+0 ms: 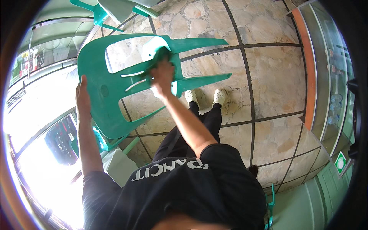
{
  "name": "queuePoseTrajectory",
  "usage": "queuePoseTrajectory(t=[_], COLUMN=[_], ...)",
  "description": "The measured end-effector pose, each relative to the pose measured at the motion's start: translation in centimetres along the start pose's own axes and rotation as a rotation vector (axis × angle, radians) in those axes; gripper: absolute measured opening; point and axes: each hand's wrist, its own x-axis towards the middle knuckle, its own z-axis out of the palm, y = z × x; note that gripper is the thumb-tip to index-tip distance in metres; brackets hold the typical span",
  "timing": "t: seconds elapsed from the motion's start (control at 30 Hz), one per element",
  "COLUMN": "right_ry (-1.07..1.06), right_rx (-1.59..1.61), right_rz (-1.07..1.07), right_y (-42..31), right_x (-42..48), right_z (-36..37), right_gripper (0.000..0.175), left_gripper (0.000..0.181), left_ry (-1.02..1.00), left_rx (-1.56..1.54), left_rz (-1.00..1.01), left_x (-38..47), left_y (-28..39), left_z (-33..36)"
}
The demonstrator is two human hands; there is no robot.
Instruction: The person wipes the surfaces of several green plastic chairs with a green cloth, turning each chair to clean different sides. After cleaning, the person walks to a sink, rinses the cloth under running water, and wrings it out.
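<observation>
A green plastic chair [102,115] is tipped over in front of me, its back panel to the left and two legs pointing right. My left hand [83,96] grips the outer edge of the back panel, fingers mostly hidden behind it. At the chair's middle, beside the slots, my right hand [163,73] holds a dark green cloth [161,56] against the plastic. The right hand and the cloth are blurred, so the fingers do not show clearly.
Stone-pattern floor tiles [276,83] lie under my feet in pale clogs [219,97]. A glass display case [327,72] with an orange base edge stands at right. Other green chairs [96,11] and pale tables [119,164] are at upper left and lower left. Bright windows line the left.
</observation>
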Motion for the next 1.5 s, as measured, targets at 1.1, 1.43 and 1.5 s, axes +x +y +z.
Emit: queuePoseTrajectory(t=[1.1,1.43,1.5], right_ry=[-0.273,0.49,0.609], right_rx=[-0.805,0.236,0.42], right_rz=[0.525,0.471,0.516], right_y=[46.2,32.4,36.8], right_x=[-6.6,-12.0,-11.1], right_z=[-3.9,2.2,0.5], right_gripper=[0.049,0.049,0.037], left_gripper=[0.044,0.047,0.047], left_ry=[0.094,0.033,0.032], left_rx=[0.236,0.112,0.025], left_rz=[0.145,0.031,0.003], left_x=[6.0,4.9,4.5], left_y=[-8.0,-6.7,-6.3], left_z=[-7.5,-6.8,-7.2])
